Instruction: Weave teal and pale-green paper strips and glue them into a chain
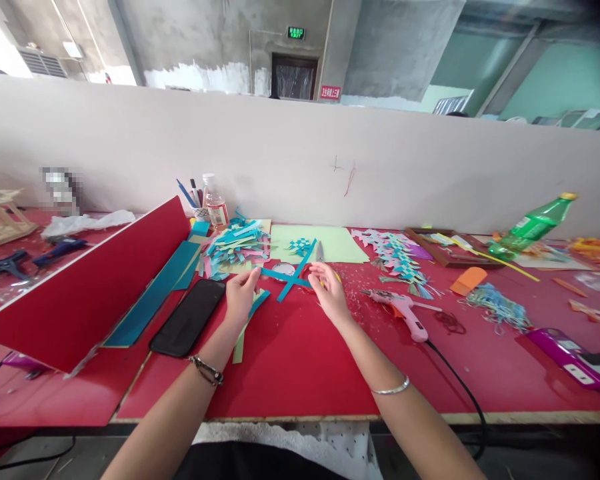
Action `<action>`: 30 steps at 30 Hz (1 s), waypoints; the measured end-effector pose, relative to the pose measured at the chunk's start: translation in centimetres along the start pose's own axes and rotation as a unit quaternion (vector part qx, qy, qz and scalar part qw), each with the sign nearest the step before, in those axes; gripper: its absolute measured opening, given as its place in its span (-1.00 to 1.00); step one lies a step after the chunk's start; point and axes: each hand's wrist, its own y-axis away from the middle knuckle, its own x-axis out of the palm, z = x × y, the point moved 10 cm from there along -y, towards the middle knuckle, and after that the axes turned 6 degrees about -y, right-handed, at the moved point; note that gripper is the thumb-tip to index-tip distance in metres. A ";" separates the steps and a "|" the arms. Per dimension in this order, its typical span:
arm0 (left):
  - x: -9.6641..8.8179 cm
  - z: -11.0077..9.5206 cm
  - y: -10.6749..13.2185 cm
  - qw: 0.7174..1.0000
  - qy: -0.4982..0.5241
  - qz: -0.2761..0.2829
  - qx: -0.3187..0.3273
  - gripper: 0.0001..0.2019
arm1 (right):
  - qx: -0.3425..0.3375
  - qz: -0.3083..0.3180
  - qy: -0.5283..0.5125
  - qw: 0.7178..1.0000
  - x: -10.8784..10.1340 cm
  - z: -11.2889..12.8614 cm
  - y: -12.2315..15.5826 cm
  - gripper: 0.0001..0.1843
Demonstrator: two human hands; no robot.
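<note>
My left hand [243, 295] pinches one end of a blue paper strip [275, 273] above the red table. A second blue paper strip [304, 261] crosses it at a slant, forming an X. At the other end of the first strip is my right hand [329, 292], its thumb and fingers apart and curved; whether it touches the strip is unclear. Just beyond lie scissors [320, 251], partly hidden by my right hand, and a small woven blue-green piece [299, 247]. Loose green and blue strips [247, 327] rest beside my left hand.
A black phone [187, 319] and red upright board [95, 287] are left. A strip pile [237, 243] and bottle [215, 203] stand behind. Rightward are woven pieces [395, 257], a pink glue gun [400, 310] with cord, and a green bottle [535, 227].
</note>
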 end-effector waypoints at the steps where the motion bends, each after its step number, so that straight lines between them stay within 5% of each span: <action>1: 0.5 -0.5 0.2 1.000 -0.012 0.019 0.013 -0.68 | -0.043 0.009 0.039 0.998 0.3 1.1 0.2 -0.60; 5: 2.4 -2.6 1.4 0.994 -0.038 0.093 0.046 -0.70 | -0.136 0.123 0.173 0.968 3.8 4.1 1.5 -0.63; 14: 2.6 -5.4 2.2 0.983 -0.013 0.165 0.073 -0.73 | -0.027 0.249 0.125 0.960 6.1 5.1 2.5 -0.68; 18: 1.4 -5.3 1.9 0.980 -0.031 0.182 0.079 -0.78 | 0.010 0.267 0.102 0.958 6.1 4.5 2.8 -0.67; 24: -1.8 -6.5 1.4 0.982 -0.085 0.126 0.115 -0.75 | 0.015 0.263 0.103 0.959 5.4 4.7 2.7 -0.69; 26: -1.9 -8.4 2.1 0.967 -0.129 0.128 0.180 -0.72 | -0.006 0.279 0.133 0.951 5.6 5.4 3.0 -0.71; 30: 1.6 -10.2 5.1 0.895 -0.229 0.274 0.269 -0.74 | -0.044 0.312 0.163 0.935 6.7 6.5 3.8 -0.71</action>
